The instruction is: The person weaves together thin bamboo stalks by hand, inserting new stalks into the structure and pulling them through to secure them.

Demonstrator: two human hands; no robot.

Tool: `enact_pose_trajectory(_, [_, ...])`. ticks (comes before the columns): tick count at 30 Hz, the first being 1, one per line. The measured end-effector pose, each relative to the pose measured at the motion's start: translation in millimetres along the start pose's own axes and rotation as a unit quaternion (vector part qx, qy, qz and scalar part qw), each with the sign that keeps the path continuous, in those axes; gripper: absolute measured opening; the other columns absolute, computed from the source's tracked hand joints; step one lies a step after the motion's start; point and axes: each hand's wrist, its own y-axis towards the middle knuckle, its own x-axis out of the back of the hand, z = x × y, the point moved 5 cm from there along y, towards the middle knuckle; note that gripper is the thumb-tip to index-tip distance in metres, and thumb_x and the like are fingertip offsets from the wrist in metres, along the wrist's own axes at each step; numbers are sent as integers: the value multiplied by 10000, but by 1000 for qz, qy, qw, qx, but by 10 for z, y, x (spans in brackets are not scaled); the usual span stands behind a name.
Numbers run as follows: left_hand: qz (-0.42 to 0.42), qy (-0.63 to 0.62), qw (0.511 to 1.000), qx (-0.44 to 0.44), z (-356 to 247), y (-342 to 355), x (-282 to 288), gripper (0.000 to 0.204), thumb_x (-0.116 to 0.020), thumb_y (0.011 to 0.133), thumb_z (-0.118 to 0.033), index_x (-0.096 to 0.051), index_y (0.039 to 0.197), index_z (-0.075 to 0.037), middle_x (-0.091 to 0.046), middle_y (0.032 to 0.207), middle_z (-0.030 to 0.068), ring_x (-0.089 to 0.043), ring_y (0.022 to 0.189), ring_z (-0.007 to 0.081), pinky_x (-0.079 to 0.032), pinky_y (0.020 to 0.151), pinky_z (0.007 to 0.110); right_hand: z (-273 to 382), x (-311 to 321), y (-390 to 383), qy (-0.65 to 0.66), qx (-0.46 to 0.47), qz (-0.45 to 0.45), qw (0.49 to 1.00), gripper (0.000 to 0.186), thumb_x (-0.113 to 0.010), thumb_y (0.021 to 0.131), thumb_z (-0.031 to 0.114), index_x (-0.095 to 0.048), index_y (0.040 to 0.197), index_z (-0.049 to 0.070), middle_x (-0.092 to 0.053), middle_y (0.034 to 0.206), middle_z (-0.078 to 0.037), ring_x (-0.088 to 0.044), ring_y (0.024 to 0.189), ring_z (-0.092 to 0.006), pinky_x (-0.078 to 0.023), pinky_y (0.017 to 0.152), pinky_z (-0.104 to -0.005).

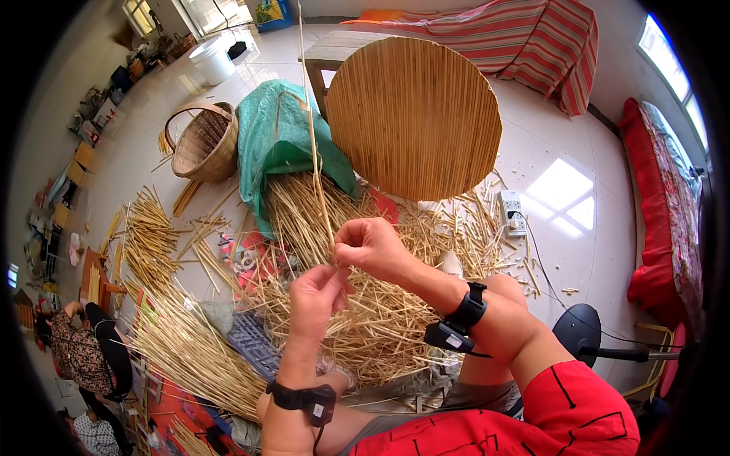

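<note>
A long pale straw stalk [315,156] rises from between my hands and reaches up past the top of the view. My right hand [372,247] is closed in a pinch at the stalk's lower end. Just below and to its left, my left hand [315,298] is also pinched, its fingertips close against the right hand's; what lies between those fingers is too small to make out. Beneath both hands spreads a loose heap of straw pieces [372,327]. A green woven sack [262,144] lies beyond, with a bundle of straw stalks [304,216] sticking out of its mouth.
A round straw board [414,118] leans against a wooden bench [342,47]. A wicker basket [204,144] stands left of the sack. Long stalks [194,349] lie at lower left. A power strip [512,213] with a cable sits right. Two people [80,346] are at far left.
</note>
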Motion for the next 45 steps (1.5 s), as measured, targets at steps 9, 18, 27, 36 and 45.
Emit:
enact_pose_trajectory(9, [-6, 25, 1000, 2, -26, -16, -8, 176, -623, 906, -191, -644, 852, -25, -637, 677, 24, -463, 476, 30, -328, 437, 172, 46, -3, -16, -18, 17, -6, 1000, 138, -624, 742, 95, -641, 801, -28, -641, 676, -64, -604, 620, -102, -485, 566, -255])
enact_pose_trajectory(18, [-10, 43, 999, -13, -45, -18, -6, 151, -612, 906, -161, -641, 869, -17, -651, 687, 54, -462, 464, 35, -329, 425, 165, 24, -26, -1, -16, 19, 6, 1000, 78, -614, 784, 56, -614, 796, -21, -633, 696, -37, -591, 611, -75, -469, 545, -218])
enact_pose_trajectory(27, [78, -47, 996, 2, -69, -46, -54, 186, -546, 945, -156, -653, 963, -5, -663, 728, 84, -512, 489, 34, -345, 428, 143, -11, -110, -34, 225, -72, 84, 968, 87, -616, 831, 96, -580, 846, 18, -565, 686, 4, -488, 569, -45, -397, 512, -181])
enact_pose_trajectory(36, [11, 3, 1000, -24, -93, -30, -56, 251, -544, 955, -234, -661, 875, -26, -631, 672, 25, -467, 488, 28, -323, 457, 165, -32, -92, -29, 185, -30, 47, 981, 110, -622, 804, 84, -589, 857, -6, -600, 720, -22, -542, 621, -71, -450, 559, -217])
enact_pose_trajectory(45, [-7, 69, 997, -34, -34, -1, -7, 273, -550, 953, -240, -637, 806, -27, -620, 664, 11, -441, 484, 27, -314, 444, 179, 4, -75, -35, 92, -9, 19, 996, 96, -620, 748, 18, -586, 822, -34, -630, 695, -58, -593, 613, -100, -474, 532, -240])
